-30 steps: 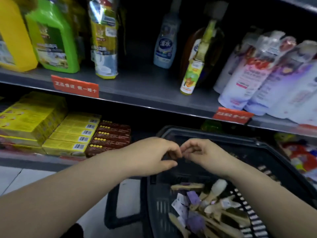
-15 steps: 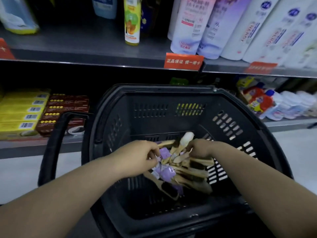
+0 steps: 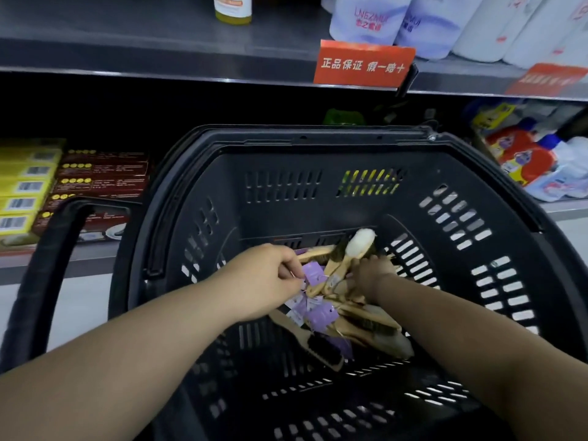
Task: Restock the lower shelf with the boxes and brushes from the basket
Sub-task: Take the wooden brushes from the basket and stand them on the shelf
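While both our arms reach down into the black basket [image 3: 318,144], our left hand [image 3: 270,278] curls its fingers onto the wooden brushes [image 3: 366,316] heaped with purple tags [image 3: 321,315] on its floor. Our right hand [image 3: 370,276] digs into the same heap with its fingers hidden, so we cannot tell its grip. Yellow and brown boxes [image 3: 101,173] lie stacked on the lower shelf [image 3: 89,254], left of the basket.

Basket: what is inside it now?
A tangled pile of wooden brushes with purple tags; left hand and right hand reach into it. No boxes show. Whatever lies under the pile and hands is covered.
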A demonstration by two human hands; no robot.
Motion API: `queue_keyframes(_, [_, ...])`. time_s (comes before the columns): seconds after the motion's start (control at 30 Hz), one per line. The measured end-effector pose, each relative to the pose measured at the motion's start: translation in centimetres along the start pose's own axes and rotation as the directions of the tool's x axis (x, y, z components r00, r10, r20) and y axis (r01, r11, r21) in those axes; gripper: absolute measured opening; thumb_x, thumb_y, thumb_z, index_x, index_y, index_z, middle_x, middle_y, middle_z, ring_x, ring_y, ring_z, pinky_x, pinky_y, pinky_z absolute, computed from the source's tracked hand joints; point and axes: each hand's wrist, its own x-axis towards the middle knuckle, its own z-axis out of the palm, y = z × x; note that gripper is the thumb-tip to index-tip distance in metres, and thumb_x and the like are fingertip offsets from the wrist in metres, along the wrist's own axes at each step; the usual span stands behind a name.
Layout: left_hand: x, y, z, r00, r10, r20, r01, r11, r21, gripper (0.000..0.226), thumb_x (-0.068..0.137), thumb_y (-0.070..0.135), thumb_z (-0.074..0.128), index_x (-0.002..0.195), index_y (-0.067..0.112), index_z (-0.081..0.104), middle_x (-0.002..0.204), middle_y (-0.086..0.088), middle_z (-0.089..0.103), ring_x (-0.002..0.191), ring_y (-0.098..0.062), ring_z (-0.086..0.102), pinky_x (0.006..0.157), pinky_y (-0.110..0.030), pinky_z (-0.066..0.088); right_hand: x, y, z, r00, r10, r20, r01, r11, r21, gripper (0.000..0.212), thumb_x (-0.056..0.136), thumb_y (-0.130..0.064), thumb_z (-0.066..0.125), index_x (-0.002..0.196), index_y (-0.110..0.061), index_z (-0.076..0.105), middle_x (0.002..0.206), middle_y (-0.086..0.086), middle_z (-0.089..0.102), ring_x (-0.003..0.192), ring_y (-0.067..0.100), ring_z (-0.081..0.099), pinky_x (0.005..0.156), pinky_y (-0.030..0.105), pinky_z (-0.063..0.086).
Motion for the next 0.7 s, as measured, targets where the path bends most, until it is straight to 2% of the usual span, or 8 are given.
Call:
queue_keyframes(0.13, [0.1,-0.3,-0.1,0.999,-0.040,0.017,0.041,0.999,-0.030,0.007,0.087,0.028,0.060,0.088,0.034,0.064,0.082,0.017,0.064,0.067,0.006,0.056,0.059,-0.010,0.038,0.7,0.8,-0.4,0.997,-0.001,-0.073,-0.005,0.997,-0.079,0.044,0.100,-0.032,0.031,0.138,-0.012,0.042,0.144,0.011,0.040,0.133,0.029,0.033,0.108,0.040,0.026])
queue_keyframes(0.27, [0.3,-0.1,0.0,0.996,-0.086,-0.017,0.085,0.995,-0.047,0.015,0.089,0.025,0.056,0.103,0.031,0.060,0.101,0.014,0.062,0.083,0.001,0.058,0.071,-0.018,0.046,-1.3,2.4,-3.9,0.990,-0.133,-0.052,0.138,0.982,0.129,0.038,0.096,-0.030,0.041,0.130,-0.017,0.049,0.135,0.010,0.049,0.121,0.030,0.043,0.095,0.036,0.036])
queue_keyframes(0.37, [0.3,0.1,-0.1,0.995,-0.078,-0.054,0.081,0.995,0.060,0.048,0.092,0.027,0.055,0.137,0.024,0.038,0.137,0.005,0.045,0.120,-0.010,0.047,0.102,-0.025,0.039,-4.6,1.6,-7.5,0.925,-0.373,-0.068,0.363,0.820,0.443,0.028,0.093,-0.035,0.048,0.119,-0.025,0.049,0.104,0.000,0.057,0.092,0.022,0.053,0.075,0.031,0.040])
queue_keyframes(0.43, [0.0,0.3,-0.2,0.999,-0.011,-0.042,0.017,0.987,0.157,0.069,0.091,0.030,0.057,0.147,0.024,0.018,0.150,0.004,0.029,0.135,-0.013,0.031,0.110,-0.026,0.028,-6.8,0.4,-9.4,0.842,-0.519,-0.150,0.506,0.662,0.552,0.010,0.089,-0.042,0.055,0.095,-0.036,0.050,0.084,-0.014,0.056,0.079,0.010,0.054,0.068,0.028,0.041])
queue_keyframes(0.47, [-0.1,0.4,-0.2,1.000,0.023,-0.016,-0.019,0.979,0.203,0.075,0.090,0.031,0.058,0.149,0.027,0.012,0.152,0.006,0.025,0.138,-0.013,0.026,0.111,-0.027,0.025,-7.8,-0.1,-10.1,0.792,-0.575,-0.204,0.572,0.582,0.578,0.012,0.085,-0.045,0.059,0.082,-0.037,0.050,0.072,-0.020,0.054,0.069,-0.001,0.052,0.062,0.021,0.039])
queue_keyframes(0.53, [-0.2,0.3,-0.2,0.997,0.052,0.058,-0.064,0.967,0.246,0.078,0.089,0.032,0.060,0.149,0.031,0.011,0.146,0.007,0.038,0.133,-0.013,0.035,0.109,-0.028,0.032,-9.1,-0.4,-11.2,0.729,-0.625,-0.277,0.641,0.484,0.596,0.020,0.079,-0.046,0.066,0.070,-0.034,0.053,0.058,-0.026,0.052,0.056,-0.007,0.047,0.052,0.011,0.034])
queue_keyframes(0.6, [-0.4,0.5,-0.3,0.990,0.001,0.144,-0.033,0.974,0.222,0.072,0.088,0.033,0.061,0.146,0.029,0.018,0.121,0.009,0.056,0.109,-0.009,0.053,0.094,-0.027,0.044,-9.8,0.1,-11.5,0.710,-0.645,-0.282,0.641,0.427,0.638,0.015,0.075,-0.045,0.071,0.073,-0.035,0.061,0.062,-0.028,0.057,0.057,-0.011,0.050,0.054,0.004,0.035])
queue_keyframes(0.7, [-0.9,0.8,-0.1,0.969,-0.133,0.210,0.067,0.953,0.294,0.064,0.089,0.033,0.061,0.142,0.023,0.028,0.106,0.005,0.060,0.092,-0.012,0.058,0.081,-0.028,0.049,-9.3,1.7,-10.6,0.767,-0.561,-0.311,0.530,0.280,0.801,0.016,0.080,-0.047,0.065,0.083,-0.031,0.068,0.080,-0.019,0.068,0.075,-0.006,0.060,0.075,0.013,0.046])
